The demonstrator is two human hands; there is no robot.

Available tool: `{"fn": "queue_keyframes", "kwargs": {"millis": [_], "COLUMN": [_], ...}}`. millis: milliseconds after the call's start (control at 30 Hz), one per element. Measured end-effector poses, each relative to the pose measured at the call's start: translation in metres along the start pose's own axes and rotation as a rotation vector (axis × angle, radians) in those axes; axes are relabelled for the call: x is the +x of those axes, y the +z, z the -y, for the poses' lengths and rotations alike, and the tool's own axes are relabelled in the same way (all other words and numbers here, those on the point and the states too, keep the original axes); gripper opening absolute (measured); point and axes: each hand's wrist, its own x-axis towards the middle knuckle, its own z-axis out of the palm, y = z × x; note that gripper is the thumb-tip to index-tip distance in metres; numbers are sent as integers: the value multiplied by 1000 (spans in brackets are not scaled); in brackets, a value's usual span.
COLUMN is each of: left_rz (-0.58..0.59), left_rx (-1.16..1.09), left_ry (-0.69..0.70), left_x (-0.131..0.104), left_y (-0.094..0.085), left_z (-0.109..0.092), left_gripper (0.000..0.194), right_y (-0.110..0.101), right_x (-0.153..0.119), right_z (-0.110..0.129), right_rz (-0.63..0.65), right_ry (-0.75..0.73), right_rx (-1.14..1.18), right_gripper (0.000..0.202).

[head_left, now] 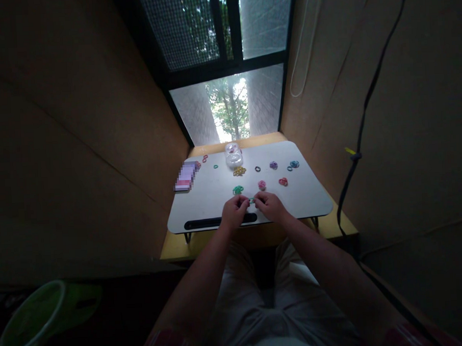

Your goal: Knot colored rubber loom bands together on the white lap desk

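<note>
Close together over the near part of a white lap table, my left hand and my right hand pinch a small green ring between their fingertips. Fingers partly cover the ring, so its full shape is hidden. Just beyond my left hand lies a pile of green rings. A pink pile is past my right hand, with a red-orange pile to its right. Farther back are yellow rings, a dark ring, purple rings and blue rings.
A clear plastic container stands at the table's back, by the window. A phone with a blurred screen lies at the left edge, near red rings and a lone green ring. A dark slot runs along the front edge.
</note>
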Motion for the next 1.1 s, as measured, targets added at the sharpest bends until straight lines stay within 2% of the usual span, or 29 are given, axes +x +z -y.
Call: {"fn": "queue_keyframes", "kwargs": {"millis": [233, 567, 767, 1100], "left_rz": [-10, -24, -48, -13], "left_rx": [-4, -81, -18, 118], "left_ry": [0, -25, 2, 23], "left_x": [-1, 1, 0, -3], "left_y": [0, 2, 1, 2], "left_z": [-2, 4, 2, -4], "left_gripper": [22, 22, 20, 26], "right_y": [0, 0, -1, 3], "right_x": [0, 0, 0, 1], "right_z": [2, 0, 3, -2], "right_rz": [6, 26, 35, -10], "right_ry": [-8, -2, 7, -25], "right_rx": [-31, -12, 19, -61], "right_gripper": [20, 21, 23, 17]}}
